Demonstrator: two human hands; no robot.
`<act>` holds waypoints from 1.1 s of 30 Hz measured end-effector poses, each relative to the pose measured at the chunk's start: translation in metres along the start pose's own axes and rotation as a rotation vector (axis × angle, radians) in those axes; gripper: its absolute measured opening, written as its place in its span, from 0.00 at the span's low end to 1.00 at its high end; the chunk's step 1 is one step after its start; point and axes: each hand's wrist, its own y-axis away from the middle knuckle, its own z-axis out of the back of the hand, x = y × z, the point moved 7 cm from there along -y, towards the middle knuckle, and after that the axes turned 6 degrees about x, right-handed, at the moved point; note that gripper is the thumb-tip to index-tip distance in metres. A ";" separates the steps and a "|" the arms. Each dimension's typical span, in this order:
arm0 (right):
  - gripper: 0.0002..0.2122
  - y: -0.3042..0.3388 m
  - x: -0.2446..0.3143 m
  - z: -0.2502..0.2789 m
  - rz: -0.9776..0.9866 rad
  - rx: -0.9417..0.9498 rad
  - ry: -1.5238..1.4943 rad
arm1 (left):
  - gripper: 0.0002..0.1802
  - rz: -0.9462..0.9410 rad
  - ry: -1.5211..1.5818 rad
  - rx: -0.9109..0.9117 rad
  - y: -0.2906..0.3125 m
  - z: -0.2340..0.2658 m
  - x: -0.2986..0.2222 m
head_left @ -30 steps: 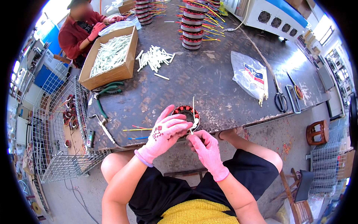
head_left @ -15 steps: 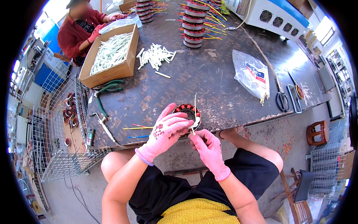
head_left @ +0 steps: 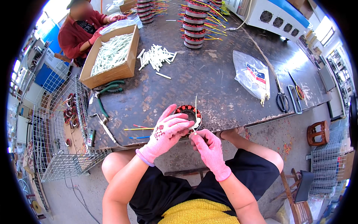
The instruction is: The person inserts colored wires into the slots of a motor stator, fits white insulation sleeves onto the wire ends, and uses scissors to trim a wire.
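I look down on a scuffed, dark tabletop. By its near edge, my left hand, in pink knit, covers part of a ring; whether its fingers grip, I cannot tell. My right hand has its fingers pinched on a small pale tip, nearer it than the left. The ring, round with orange-red coils, lies just beyond, toward the far edge. A thin pale cord points its long axis that way.
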 end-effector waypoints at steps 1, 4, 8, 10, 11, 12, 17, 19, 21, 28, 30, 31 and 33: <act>0.08 -0.001 0.000 0.000 0.000 0.003 -0.004 | 0.21 0.001 -0.002 0.003 0.000 0.000 0.000; 0.08 -0.002 0.001 0.000 -0.014 0.007 -0.026 | 0.21 0.005 -0.005 0.009 -0.002 0.002 -0.002; 0.08 -0.001 0.004 -0.001 0.000 -0.003 -0.037 | 0.21 0.008 -0.012 0.002 -0.002 0.001 -0.002; 0.08 -0.001 0.003 -0.001 0.004 -0.002 -0.023 | 0.21 0.008 -0.014 0.003 -0.002 0.001 -0.002; 0.08 -0.001 0.002 -0.001 0.005 -0.003 -0.015 | 0.21 0.008 -0.012 0.006 -0.002 0.001 -0.003; 0.08 -0.001 0.003 0.000 0.010 -0.002 -0.006 | 0.22 0.009 -0.010 0.009 -0.002 0.001 -0.003; 0.08 -0.002 0.004 -0.001 0.017 0.001 -0.007 | 0.21 0.015 -0.010 0.009 -0.002 0.001 -0.002; 0.08 -0.001 0.006 -0.001 0.016 -0.001 0.016 | 0.22 0.017 -0.006 0.009 -0.002 0.001 -0.002; 0.08 -0.001 0.006 -0.002 0.009 0.000 -0.004 | 0.22 0.018 0.001 0.008 -0.002 0.002 -0.003; 0.10 -0.009 -0.003 0.000 -0.146 -0.013 -0.022 | 0.18 0.000 0.042 -0.016 0.002 0.002 -0.002; 0.13 -0.015 -0.007 0.001 -0.148 -0.043 0.005 | 0.16 -0.006 0.044 -0.008 -0.002 0.002 -0.004; 0.13 -0.018 -0.014 0.003 -0.143 -0.048 -0.002 | 0.15 -0.008 0.049 -0.003 -0.003 0.002 -0.004; 0.13 -0.021 -0.026 0.008 -0.130 -0.061 -0.015 | 0.15 -0.014 0.060 0.006 -0.006 -0.001 -0.004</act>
